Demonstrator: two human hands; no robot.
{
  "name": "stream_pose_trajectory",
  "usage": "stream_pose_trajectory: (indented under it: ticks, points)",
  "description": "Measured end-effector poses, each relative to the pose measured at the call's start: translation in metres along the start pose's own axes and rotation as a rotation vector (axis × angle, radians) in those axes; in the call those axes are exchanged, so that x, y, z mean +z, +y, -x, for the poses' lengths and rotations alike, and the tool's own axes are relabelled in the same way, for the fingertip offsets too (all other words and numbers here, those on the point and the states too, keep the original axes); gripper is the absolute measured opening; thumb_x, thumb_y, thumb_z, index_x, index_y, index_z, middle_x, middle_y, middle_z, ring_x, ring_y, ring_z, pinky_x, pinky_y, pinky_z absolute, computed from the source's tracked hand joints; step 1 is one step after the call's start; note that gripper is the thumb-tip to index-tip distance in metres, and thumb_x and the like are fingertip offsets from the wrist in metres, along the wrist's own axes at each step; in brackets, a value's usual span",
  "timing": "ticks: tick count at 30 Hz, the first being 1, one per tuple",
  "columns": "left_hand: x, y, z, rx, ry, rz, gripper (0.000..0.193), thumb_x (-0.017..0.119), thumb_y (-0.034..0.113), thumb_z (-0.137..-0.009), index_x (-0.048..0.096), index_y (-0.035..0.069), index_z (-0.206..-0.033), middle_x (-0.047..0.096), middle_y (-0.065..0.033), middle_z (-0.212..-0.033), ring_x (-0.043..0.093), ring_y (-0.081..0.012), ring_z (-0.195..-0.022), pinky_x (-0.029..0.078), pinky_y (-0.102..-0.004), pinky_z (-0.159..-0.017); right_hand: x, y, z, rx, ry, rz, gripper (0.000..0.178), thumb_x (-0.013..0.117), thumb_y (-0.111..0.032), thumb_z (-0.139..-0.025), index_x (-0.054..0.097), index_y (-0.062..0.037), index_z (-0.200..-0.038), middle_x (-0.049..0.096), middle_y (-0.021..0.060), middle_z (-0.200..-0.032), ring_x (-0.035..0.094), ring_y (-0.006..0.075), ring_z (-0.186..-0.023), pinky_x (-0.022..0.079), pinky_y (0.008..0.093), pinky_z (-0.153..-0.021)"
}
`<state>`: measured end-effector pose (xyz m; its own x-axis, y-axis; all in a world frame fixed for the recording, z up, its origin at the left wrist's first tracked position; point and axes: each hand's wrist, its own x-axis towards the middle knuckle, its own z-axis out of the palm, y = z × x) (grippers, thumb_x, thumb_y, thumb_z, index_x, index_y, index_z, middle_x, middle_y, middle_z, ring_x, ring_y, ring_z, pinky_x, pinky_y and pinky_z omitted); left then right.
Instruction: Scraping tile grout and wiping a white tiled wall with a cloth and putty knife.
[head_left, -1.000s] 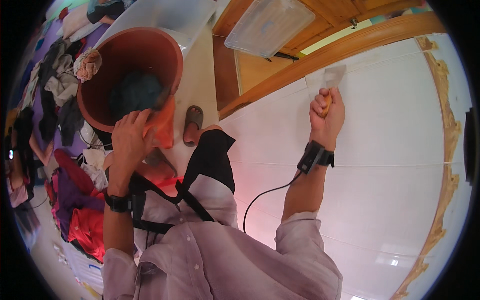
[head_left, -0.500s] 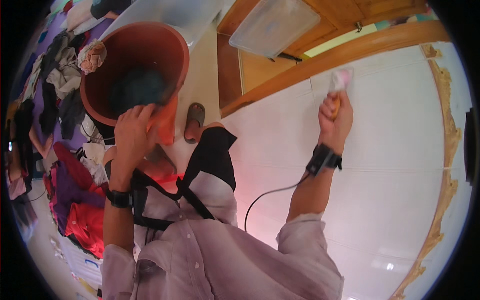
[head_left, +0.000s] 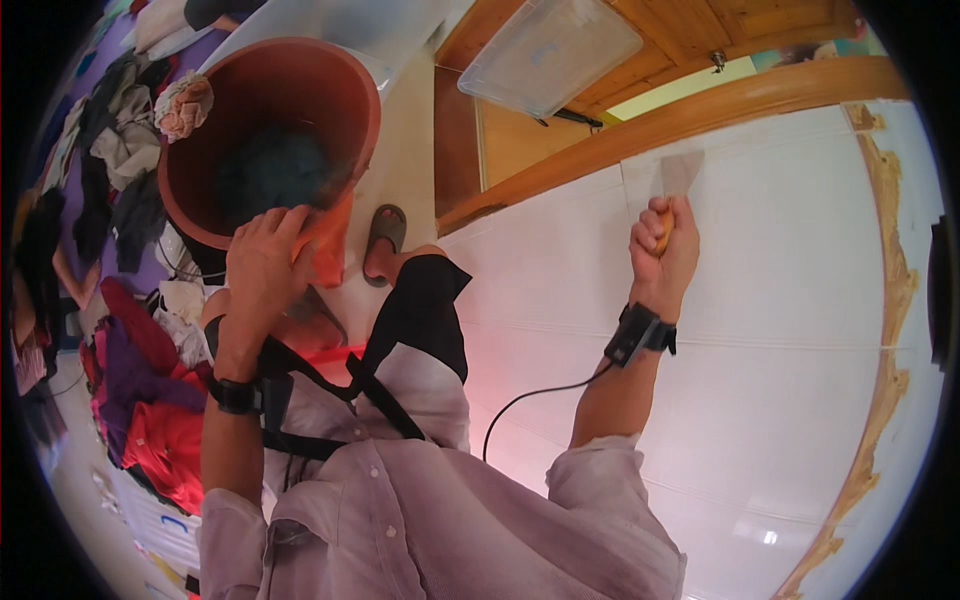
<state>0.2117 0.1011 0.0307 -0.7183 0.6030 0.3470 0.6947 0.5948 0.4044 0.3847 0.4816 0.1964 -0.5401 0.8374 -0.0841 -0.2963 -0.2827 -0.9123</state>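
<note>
My right hand is closed around the yellow-orange handle of a putty knife. Its flat, thin metal blade points away from me over the white tiled surface; I cannot tell whether it touches. On the left, a large reddish-brown plastic bucket stands tilted, with my left hand hooked over its near rim. Something dark teal lies at the bottom of the bucket, too dim to name. A crumpled pinkish cloth hangs on the bucket's left rim.
A wooden frame borders the tiles at the far side, beside a clear plastic bin. A rough tan strip runs down the right. Heaped clothes lie to the left. A sandal is on my foot.
A pinkish-white blur on the putty knife's blade is gone, and the blade now shows bare. My right hand has moved slightly nearer to me. My left hand stays on the bucket rim.
</note>
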Motion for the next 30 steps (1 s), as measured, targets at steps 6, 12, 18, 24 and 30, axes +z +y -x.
stream_pose_trajectory:
  ticks: [6, 12, 18, 24, 30]
  points:
    - [-0.002, 0.001, 0.000, -0.022, -0.008, -0.023, 0.041, 0.068, 0.016, -0.077, 0.060, 0.010, -0.117, 0.063, -0.0097, -0.104, 0.061, -0.0303, -0.096, 0.046, -0.0407, -0.085, 0.006, 0.005, 0.003, 0.005, 0.017, -0.009, 0.007, 0.051, -0.011, -0.096, 0.045, -0.0106, -0.099, 0.052, 0.0047, -0.078, 0.041, 0.0085, -0.051, 0.033, 0.0204, -0.040]
    - [-0.005, 0.004, -0.002, -0.025, 0.000, -0.029, 0.040, 0.066, 0.016, -0.078, 0.060, 0.008, -0.116, 0.064, -0.0116, -0.105, 0.060, -0.0322, -0.097, 0.047, -0.0419, -0.085, -0.003, 0.018, 0.004, 0.029, 0.051, 0.007, 0.012, 0.052, -0.011, -0.095, 0.045, -0.0108, -0.105, 0.051, 0.0048, -0.079, 0.042, 0.0088, -0.053, 0.032, 0.0208, -0.040]
    - [-0.001, 0.002, -0.001, 0.012, 0.017, 0.005, 0.037, 0.066, 0.015, -0.079, 0.060, 0.008, -0.116, 0.063, -0.0114, -0.105, 0.060, -0.0321, -0.098, 0.047, -0.0413, -0.085, -0.014, 0.033, 0.010, 0.042, 0.079, 0.020, 0.014, 0.053, -0.011, -0.095, 0.045, -0.0108, -0.106, 0.051, 0.0050, -0.079, 0.040, 0.0098, -0.053, 0.031, 0.0215, -0.040]
    - [-0.003, 0.001, 0.000, -0.031, -0.022, 0.004, 0.038, 0.065, 0.014, -0.079, 0.060, 0.007, -0.116, 0.063, -0.0116, -0.105, 0.061, -0.0325, -0.096, 0.047, -0.0414, -0.085, -0.007, 0.042, 0.004, 0.045, 0.064, 0.016, 0.015, 0.052, -0.010, -0.095, 0.044, -0.0106, -0.107, 0.050, 0.0053, -0.078, 0.040, 0.0100, -0.053, 0.031, 0.0214, -0.040]
    - [-0.004, 0.002, 0.000, -0.048, -0.009, -0.034, 0.040, 0.066, 0.015, -0.078, 0.059, 0.007, -0.117, 0.063, -0.0116, -0.104, 0.061, -0.0317, -0.098, 0.046, -0.0412, -0.086, -0.005, 0.046, -0.010, 0.037, 0.020, 0.008, 0.013, 0.050, -0.011, -0.096, 0.043, -0.0102, -0.108, 0.050, 0.0044, -0.078, 0.041, 0.0095, -0.052, 0.033, 0.0219, -0.040]
